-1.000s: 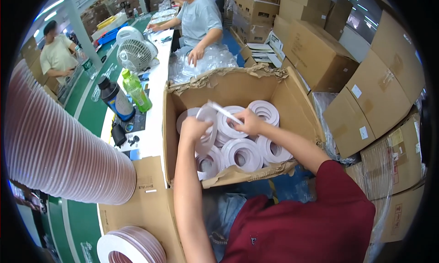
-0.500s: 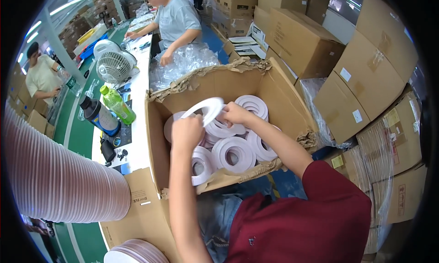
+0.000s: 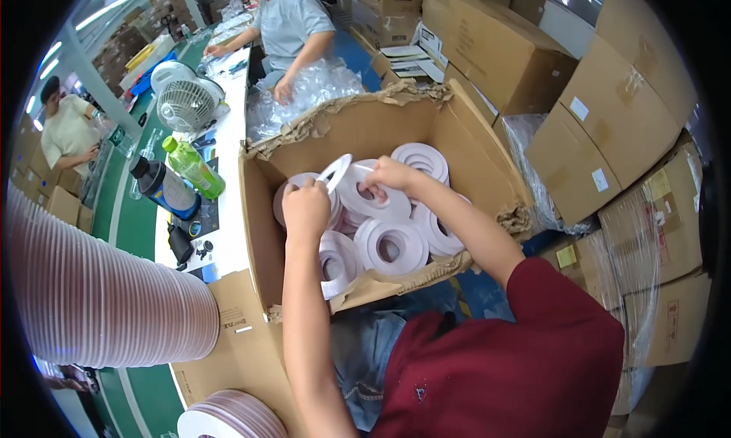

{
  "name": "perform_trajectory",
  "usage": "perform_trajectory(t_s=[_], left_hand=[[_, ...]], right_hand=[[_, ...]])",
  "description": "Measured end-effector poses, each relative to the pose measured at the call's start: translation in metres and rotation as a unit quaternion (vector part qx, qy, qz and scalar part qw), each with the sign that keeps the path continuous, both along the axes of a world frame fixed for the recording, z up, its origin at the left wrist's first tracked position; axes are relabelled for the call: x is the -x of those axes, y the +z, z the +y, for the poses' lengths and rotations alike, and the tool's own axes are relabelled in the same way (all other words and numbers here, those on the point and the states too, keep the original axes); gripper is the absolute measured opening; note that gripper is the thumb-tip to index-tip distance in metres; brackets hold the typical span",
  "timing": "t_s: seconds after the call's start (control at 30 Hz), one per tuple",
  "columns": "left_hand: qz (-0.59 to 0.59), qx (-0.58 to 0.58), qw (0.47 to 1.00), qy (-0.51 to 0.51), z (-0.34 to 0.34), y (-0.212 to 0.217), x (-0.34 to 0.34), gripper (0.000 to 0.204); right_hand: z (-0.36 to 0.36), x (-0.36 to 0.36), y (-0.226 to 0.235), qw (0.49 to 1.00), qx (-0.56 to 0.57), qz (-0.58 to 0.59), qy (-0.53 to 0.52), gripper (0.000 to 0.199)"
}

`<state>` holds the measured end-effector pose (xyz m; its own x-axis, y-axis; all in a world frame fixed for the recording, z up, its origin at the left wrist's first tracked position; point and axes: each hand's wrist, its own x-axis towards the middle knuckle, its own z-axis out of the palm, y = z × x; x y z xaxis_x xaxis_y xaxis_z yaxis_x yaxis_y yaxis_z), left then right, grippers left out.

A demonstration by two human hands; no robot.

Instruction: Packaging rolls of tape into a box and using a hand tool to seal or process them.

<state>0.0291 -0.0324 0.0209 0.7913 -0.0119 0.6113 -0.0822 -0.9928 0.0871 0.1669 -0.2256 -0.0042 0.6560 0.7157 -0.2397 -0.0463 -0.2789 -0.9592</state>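
Observation:
Over an open cardboard box [image 3: 476, 137] with torn upper edges, I work with both hands. My left hand [image 3: 306, 206] is closed, pinching a small, tilted white ring [image 3: 344, 162] by its edge. My right hand [image 3: 391, 176] grips a wider flat white ring [image 3: 394, 205], with some fingers through its hole. This wider ring is just above or touching the rings under it; I cannot tell which. Stacks of pale ring-shaped discs [image 3: 411, 259] fill the box floor around both hands.
At the left stands a tall column of pale discs [image 3: 114, 293], with a shorter disc stack [image 3: 228, 417] nearer me. A dark bottle [image 3: 164, 188], a green bottle [image 3: 194, 168] and a fan [image 3: 183, 99] line the table. Beyond the box a co-worker [image 3: 293, 27] handles clear plastic. Large cartons [image 3: 624, 95] rise at right.
The white ring held up between both hands is lower now. A small ring shows in my left hand and a wider one in my right, and the co-worker's head has shifted.

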Motion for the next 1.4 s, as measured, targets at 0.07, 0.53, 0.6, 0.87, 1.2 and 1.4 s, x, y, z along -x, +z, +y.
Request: perform_trajectory(t_s=[0.07,0.53,0.6,0.87,1.2,1.4], left_hand=[[-0.131,0.059,0.989,0.037,-0.013,0.014,-0.003,0.004],[-0.057,0.234,0.967,0.076,0.007,0.003,0.0,0.013],[-0.066,0.309,0.946,0.068,0.011,0.005,0.003,0.021],[-0.009,0.79,0.61,-0.064,0.012,-0.014,-0.006,0.082],[0.143,0.777,0.583,-0.188,0.003,0.001,0.002,0.035],[0.06,0.857,0.351,-0.372,0.003,-0.014,-0.008,0.078]], right_hand=[[-0.009,0.006,-0.004,0.998,-0.048,0.033,-0.029,0.019],[-0.024,-0.002,-0.006,0.997,-0.08,-0.01,0.002,0.018],[-0.038,-0.007,0.007,0.992,-0.122,0.003,0.018,0.02],[-0.025,0.018,0.029,0.947,-0.314,0.052,-0.045,0.034],[0.014,0.021,0.0,0.918,-0.101,-0.327,-0.198,0.086],[0.009,-0.021,0.05,0.928,-0.224,-0.257,-0.151,0.05]])
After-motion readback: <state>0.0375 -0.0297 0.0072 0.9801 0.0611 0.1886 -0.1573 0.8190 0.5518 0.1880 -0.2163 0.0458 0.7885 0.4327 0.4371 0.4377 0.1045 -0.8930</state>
